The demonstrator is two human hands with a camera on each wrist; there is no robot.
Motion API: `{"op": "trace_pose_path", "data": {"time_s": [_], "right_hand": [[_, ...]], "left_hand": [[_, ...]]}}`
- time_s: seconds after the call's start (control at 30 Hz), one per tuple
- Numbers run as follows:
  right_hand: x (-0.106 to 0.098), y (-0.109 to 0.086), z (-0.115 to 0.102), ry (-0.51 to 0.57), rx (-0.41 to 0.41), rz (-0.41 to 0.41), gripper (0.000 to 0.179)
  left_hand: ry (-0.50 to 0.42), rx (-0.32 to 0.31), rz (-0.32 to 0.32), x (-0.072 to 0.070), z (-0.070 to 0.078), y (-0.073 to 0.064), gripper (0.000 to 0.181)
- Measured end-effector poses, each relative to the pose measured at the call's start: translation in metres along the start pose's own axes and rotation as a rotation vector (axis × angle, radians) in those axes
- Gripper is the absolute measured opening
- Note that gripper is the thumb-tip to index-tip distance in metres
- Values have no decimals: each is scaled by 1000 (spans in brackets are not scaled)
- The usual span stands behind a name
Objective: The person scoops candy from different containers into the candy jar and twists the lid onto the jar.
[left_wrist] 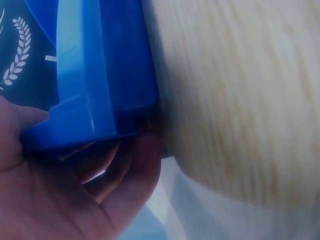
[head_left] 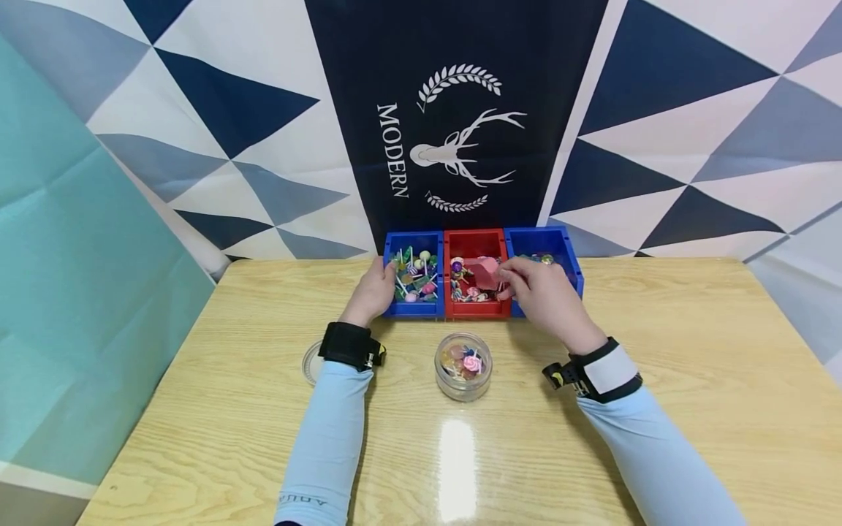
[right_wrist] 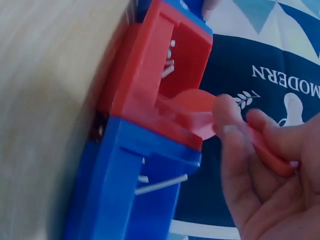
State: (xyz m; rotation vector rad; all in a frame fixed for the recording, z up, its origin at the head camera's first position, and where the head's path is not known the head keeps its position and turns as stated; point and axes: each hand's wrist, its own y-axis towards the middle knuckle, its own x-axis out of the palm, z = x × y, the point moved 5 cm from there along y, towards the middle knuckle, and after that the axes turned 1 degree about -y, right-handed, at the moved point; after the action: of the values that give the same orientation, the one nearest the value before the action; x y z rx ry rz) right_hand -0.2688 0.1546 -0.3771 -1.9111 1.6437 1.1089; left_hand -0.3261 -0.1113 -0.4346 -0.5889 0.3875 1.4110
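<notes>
My left hand grips the outer side of the left blue bin; in the left wrist view its fingers curl under the bin's edge. This bin contains lollipops and small candy-like pieces. In my right hand is a pinkish-red scoop, pinched by its handle. The scoop is over the red bin, which has small lollipops and swirled pieces inside. A second blue bin stands to the right, partly hidden by the right hand.
Nearer on the wooden table stands a clear round jar with mixed candy pieces in it. A clear round lid lies to its left, partly covered by the left wrist. Behind the bins hangs a patterned cloth.
</notes>
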Motion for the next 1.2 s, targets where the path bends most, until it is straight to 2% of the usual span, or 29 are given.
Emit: {"op": "trace_pose_path", "data": {"time_s": [0.13,0.23,0.3,0.4,0.53,0.7,0.83,0.9,1.0,1.2], "right_hand": [[3,5,-6,-125,-35,52,19],[11,12,-7,-217,-65,46,17],[16,18,-8,-241,-86,20,17],[24,26,-8,-235,-133,-44,19],[26,34,-6,-172,-169,-105,20],[14,35,-5,-118,-143,-120,19],[1,37,-9,-137,-159,-76,18],[-4,41,-12,-178,-182,-42,18],[-7,48,-15,-273,-224,-34,16],[3,57,-20,-457,-393,-121,24]], "left_hand": [[2,-6,-2,0,-1,0,49],[2,-8,-3,0,-1,0,50],[1,-6,-4,0,-1,0,50],[-6,-2,-6,1,-1,0,50],[-1,8,0,0,-1,0,49],[6,14,1,-1,0,0,48],[5,10,4,-1,-1,0,48],[2,6,8,-1,-2,0,48],[1,-2,14,-1,-2,-1,48],[-1,2,10,0,-2,0,48]]}}
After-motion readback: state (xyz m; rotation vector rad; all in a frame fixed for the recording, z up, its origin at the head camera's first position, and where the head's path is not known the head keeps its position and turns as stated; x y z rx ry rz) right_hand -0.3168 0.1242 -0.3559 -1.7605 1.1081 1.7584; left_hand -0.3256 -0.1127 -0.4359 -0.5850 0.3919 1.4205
